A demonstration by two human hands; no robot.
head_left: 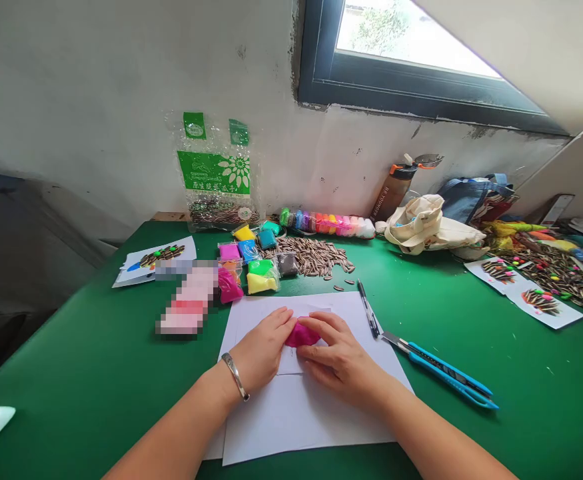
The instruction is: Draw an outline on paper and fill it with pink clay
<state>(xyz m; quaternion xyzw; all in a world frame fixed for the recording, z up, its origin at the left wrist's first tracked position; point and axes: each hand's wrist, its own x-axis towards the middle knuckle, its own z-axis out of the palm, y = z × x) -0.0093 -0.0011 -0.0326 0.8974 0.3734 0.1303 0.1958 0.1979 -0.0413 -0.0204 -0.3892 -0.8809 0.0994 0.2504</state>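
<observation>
A flattened piece of magenta modelling clay (301,335) lies on a small white card (291,365) on top of larger white sheets (316,420). My left hand (265,343), with a silver bracelet at its wrist, presses against the clay's left edge, fingers held together. From the right, my right hand (340,352) curves its fingers over and around the clay. Between them the two hands hold it, hiding part of its outline. Right of the sheets are a pen (368,308) and a blue-handled utility knife (444,371).
Beyond the paper sit clay packets (262,276) and a pile of sunflower seeds (316,257). A green seed bag (216,173) leans on the wall. Seed-decorated cards (158,257) lie left. A bottle (394,190) and cloth bag (436,230) stand at the back right.
</observation>
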